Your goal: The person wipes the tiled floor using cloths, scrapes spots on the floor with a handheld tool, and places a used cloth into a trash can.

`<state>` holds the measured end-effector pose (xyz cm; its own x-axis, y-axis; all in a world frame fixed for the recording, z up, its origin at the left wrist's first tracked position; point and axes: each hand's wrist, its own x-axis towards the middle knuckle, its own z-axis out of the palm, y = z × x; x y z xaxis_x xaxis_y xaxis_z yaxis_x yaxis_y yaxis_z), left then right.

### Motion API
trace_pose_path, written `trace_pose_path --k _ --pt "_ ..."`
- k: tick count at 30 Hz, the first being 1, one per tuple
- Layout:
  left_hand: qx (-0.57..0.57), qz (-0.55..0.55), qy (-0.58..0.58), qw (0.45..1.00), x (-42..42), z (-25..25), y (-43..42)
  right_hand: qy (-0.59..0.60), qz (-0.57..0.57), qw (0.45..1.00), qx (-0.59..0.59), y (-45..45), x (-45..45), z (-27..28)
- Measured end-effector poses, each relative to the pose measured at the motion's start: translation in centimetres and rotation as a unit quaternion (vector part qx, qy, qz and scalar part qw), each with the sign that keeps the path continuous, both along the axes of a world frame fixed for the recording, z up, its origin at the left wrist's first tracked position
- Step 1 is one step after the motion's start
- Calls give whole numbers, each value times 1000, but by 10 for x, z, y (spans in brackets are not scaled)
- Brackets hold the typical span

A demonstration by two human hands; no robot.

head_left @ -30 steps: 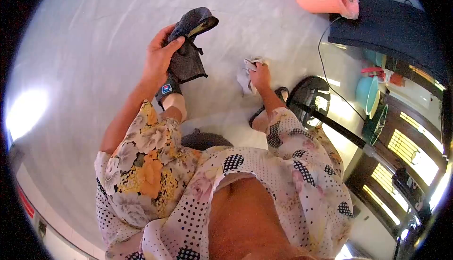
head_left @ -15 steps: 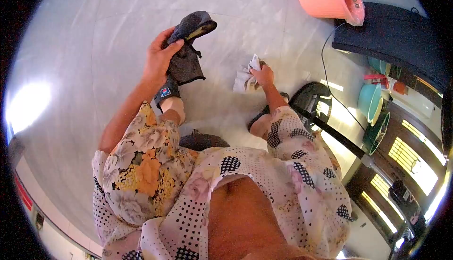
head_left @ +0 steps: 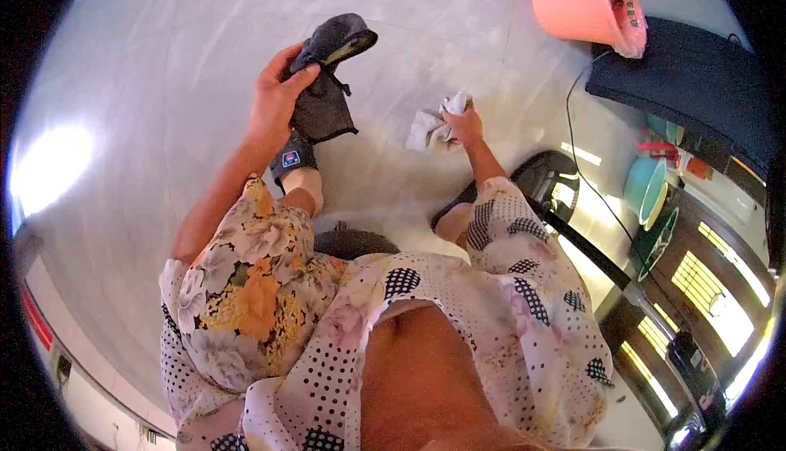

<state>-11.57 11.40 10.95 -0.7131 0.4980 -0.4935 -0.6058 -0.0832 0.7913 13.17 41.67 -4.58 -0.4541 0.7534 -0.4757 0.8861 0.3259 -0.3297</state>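
Note:
My left hand (head_left: 277, 95) is closed around a black fabric shoe (head_left: 323, 99), thumb on top. The shoe looks soft, with a mesh-like lower part and a pale yellowish inside at its opening. It is held above my left foot, which wears a black slipper (head_left: 293, 156) with a small badge. My right hand (head_left: 465, 126) grips a crumpled whitish cloth (head_left: 434, 130), which hangs out to the left of the fingers, above the floor. The two held things are apart.
A pink bin (head_left: 577, 7) with a liner stands at the upper right beside a long black piece of furniture (head_left: 679, 83). A cable (head_left: 580, 160) runs over the floor (head_left: 180, 83). Basins (head_left: 645, 185) and a black pole (head_left: 589, 250) are at right. A dark round object (head_left: 356, 242) lies between my legs.
My right hand and the cloth have shifted slightly, and the cloth is bunched differently. My left hand holds the shoe almost unchanged. The view has turned a little.

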Motion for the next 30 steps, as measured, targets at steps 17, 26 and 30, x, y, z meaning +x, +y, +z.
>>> trace_pose_path --k 17,26,30 --pt "53 3 -32 998 2 7 -7 -53 30 998 15 0 9 -12" --pt "-20 -44 52 997 4 16 -8 -32 114 993 19 -32 -71 3" --pt "2 -2 20 1000 2 0 -17 -48 85 995 23 16 -19 0"
